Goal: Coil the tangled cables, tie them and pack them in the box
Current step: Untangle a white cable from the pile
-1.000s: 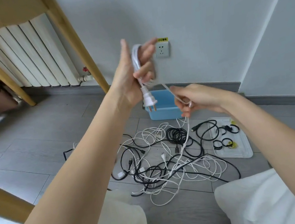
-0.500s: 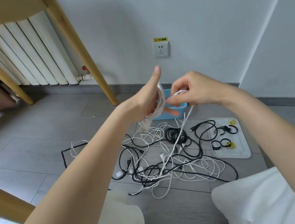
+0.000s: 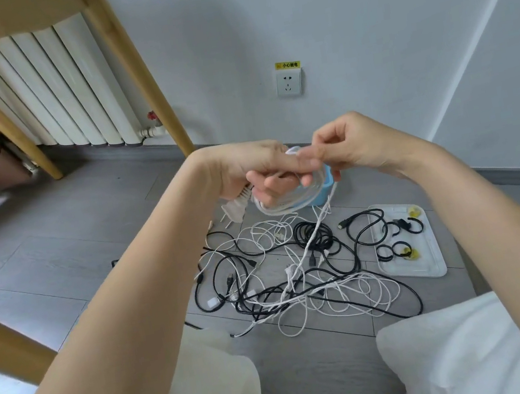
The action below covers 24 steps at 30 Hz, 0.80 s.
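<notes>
Reading "小心触电", a yellow label (image 3: 287, 65) tops the wall socket (image 3: 289, 83).

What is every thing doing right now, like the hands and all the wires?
left hand: grips the white cable coil
right hand: pinches the cable
white cable coil: partly wound, plug dangling, tail trailing to the floor
cable pile: tangled, black and white mixed
blue box: mostly hidden behind the hands
white tray: holds black loops
wall socket: nothing plugged in
</notes>
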Tool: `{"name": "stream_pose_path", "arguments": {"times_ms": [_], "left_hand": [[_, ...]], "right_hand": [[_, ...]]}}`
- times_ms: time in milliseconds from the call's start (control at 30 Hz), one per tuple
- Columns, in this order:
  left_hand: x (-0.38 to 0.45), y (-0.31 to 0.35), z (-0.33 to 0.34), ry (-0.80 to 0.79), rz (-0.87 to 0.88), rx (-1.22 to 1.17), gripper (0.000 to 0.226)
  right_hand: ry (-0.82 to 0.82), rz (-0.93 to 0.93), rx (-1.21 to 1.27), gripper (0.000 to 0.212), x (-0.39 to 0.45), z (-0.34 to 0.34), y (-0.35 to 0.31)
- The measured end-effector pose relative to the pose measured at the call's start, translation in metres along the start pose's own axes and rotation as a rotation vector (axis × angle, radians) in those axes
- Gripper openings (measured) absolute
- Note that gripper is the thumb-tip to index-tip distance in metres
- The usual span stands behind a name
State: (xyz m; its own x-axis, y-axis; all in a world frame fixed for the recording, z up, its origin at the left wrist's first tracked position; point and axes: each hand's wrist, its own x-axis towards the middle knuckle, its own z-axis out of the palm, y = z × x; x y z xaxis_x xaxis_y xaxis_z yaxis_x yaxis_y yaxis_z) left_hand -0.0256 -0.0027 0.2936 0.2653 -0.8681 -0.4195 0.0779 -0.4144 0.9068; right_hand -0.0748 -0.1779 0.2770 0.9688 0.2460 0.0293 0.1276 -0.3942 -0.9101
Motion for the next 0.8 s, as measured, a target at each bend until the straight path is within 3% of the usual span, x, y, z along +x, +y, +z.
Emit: {"name": "stream_pose_path", "arguments": {"times_ms": [67,100,167,233,267,300,367,433,500,567,633,800], "left_hand": [[-0.004,0.001,-0.007,-0.101,0.124,-0.169,0.03],[-0.007,0.002,-0.011,-0.171,0.21,-0.264,0.029],[-0.015,0.003,-0.021,-0.233,0.386,-0.431,0.026],[-0.021,0.003,-0.029,-0.137,0.488,-0.511,0.026],[-0.021,0.003,-0.03,-0.04,0.511,-0.53,0.028],[-0.021,0.002,-0.031,0.061,0.53,-0.57,0.032],[-0.018,-0.001,-0.033,0.219,0.562,-0.715,0.038],[-0.016,-0.001,-0.034,0.277,0.537,-0.784,0.039],[-0.013,0.002,-0.032,0.293,0.473,-0.725,0.038],[-0.008,0.005,-0.027,0.302,0.421,-0.653,0.036],[-0.001,0.005,-0.021,0.28,0.376,-0.622,0.039],[-0.002,0.002,-0.018,0.111,0.361,-0.76,0.052]], "right_hand": [[-0.052,-0.022,0.163,0.074,0.005,-0.001,0.003],[-0.096,-0.006,0.256,0.073,0.006,-0.004,0.005],[-0.193,0.068,0.339,0.05,0.007,-0.008,0.014],[-0.255,0.173,0.134,0.026,0.006,-0.006,0.024],[-0.237,0.213,0.016,0.024,0.007,-0.004,0.028],[-0.158,0.221,-0.05,0.026,0.009,-0.002,0.029],[0.19,0.131,-0.055,0.031,0.014,-0.001,0.024],[0.557,-0.078,0.065,0.033,0.016,-0.003,0.005],[0.748,-0.304,0.234,0.031,0.015,-0.005,-0.021],[0.816,-0.446,0.316,0.029,0.014,-0.006,-0.041],[0.817,-0.459,0.28,0.029,0.018,-0.006,-0.042],[0.841,-0.068,-0.251,0.032,0.025,-0.014,0.012]]}}
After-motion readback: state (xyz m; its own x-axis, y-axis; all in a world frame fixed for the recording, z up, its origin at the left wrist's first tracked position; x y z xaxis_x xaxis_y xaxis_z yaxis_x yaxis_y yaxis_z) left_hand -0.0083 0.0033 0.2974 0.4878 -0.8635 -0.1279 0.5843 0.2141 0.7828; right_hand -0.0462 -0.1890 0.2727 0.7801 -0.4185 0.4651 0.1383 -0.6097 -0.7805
